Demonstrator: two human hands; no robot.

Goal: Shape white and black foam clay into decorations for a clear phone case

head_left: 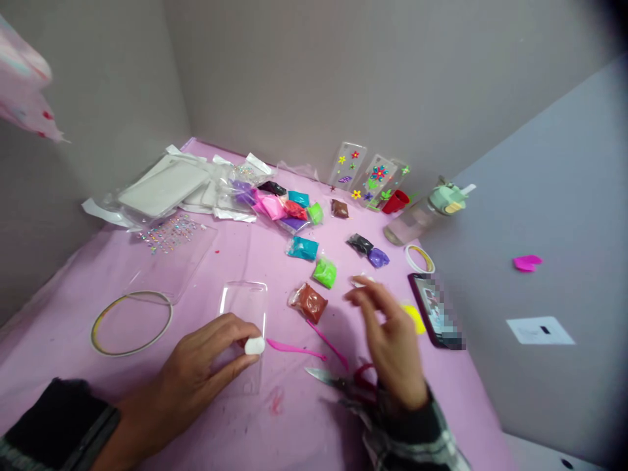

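Note:
My left hand [206,356] pinches a small white lump of clay [254,345] between thumb and fingertips. It is held over a clear phone case [245,301] lying on the pink tabletop. My right hand [392,337] is off to the right, fingers stretched forward and apart. Its fingertips are beside a small clear packet [363,281], partly hidden by them; I see nothing held. Between the hands lie two pink modelling tools [297,349] and scissors [338,383] with dark red handles, partly covered by my right forearm.
Packets of coloured clay, including brown [310,302] and green [324,272], lie ahead. Behind them stand decorated phone cases [375,180], a red cup [395,201] and a bottle [422,212]. A phone [432,307] lies right; a tape ring [131,324] and rhinestone sheet [171,242] left.

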